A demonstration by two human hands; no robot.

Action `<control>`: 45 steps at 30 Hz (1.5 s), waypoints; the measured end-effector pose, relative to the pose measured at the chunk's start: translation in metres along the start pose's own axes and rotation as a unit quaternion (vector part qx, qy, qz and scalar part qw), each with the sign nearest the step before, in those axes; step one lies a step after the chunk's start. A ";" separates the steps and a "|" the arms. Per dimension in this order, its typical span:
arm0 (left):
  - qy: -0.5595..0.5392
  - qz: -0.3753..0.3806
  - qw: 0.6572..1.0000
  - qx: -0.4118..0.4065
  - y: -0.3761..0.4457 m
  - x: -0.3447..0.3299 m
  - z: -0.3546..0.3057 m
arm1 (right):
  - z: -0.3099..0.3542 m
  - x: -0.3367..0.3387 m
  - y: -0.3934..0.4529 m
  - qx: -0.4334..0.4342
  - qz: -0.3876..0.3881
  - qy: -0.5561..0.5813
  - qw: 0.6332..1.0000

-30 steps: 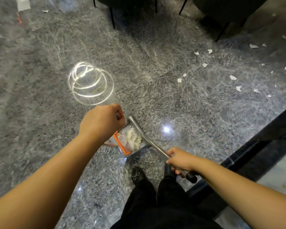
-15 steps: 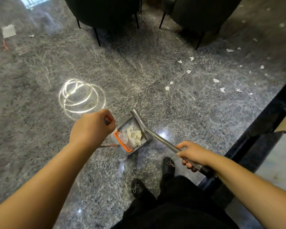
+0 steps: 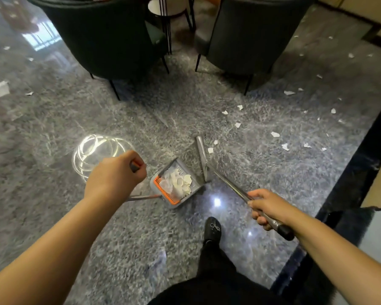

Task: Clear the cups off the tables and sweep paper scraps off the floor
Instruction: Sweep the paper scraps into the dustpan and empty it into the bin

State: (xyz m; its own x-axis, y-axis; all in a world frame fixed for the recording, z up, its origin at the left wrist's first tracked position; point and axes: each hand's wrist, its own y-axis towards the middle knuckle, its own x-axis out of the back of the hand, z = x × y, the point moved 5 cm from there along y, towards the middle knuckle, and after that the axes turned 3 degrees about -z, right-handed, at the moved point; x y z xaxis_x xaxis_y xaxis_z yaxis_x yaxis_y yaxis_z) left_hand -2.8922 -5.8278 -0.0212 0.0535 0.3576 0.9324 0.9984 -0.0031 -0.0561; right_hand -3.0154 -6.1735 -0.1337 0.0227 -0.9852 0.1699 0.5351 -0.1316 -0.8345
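Nearest, the right hand is curled round the metal broom handle, close to its black end, and the left hand is fisted round the dustpan's upright handle. Between them the grey dustpan sits low over the floor with a heap of white scraps inside; whether its lip touches the stone is hard to tell. The broom head lies just beyond the pan. To sweep well from here, I judge the pan should be set flat and steady, mouth toward the litter, and the broom drawn in short, low strokes so light paper does not flutter past. The nearest paper scraps lie just beside the broom head; more scatter farther right, and a few lie far left near the dark chairs.
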 end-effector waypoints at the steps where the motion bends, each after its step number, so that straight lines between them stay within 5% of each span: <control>1: 0.000 0.001 1.000 0.002 0.014 -0.001 -0.009 | 0.011 0.010 0.010 0.001 -0.001 -0.001 1.000; 12: -0.004 -0.018 0.999 0.033 0.135 0.002 -0.071 | 0.104 0.091 0.098 -0.014 0.004 -0.005 1.000; 33: 0.028 0.039 0.999 -0.016 0.363 -0.034 -0.139 | 0.237 0.114 0.253 -0.093 0.038 0.062 0.993; 45: 0.070 0.029 0.996 -0.056 0.415 -0.086 -0.277 | 0.247 0.278 0.313 -0.123 -0.017 0.130 0.984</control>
State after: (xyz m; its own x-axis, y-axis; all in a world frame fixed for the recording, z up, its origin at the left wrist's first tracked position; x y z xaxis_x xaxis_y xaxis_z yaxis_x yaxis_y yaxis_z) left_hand -2.4780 -6.1182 -0.0262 0.1046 0.2199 0.9699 0.9889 -0.1266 -0.0780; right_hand -2.6325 -6.4615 -0.2182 -0.2259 -0.9703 0.0867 0.3112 -0.1562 -0.9374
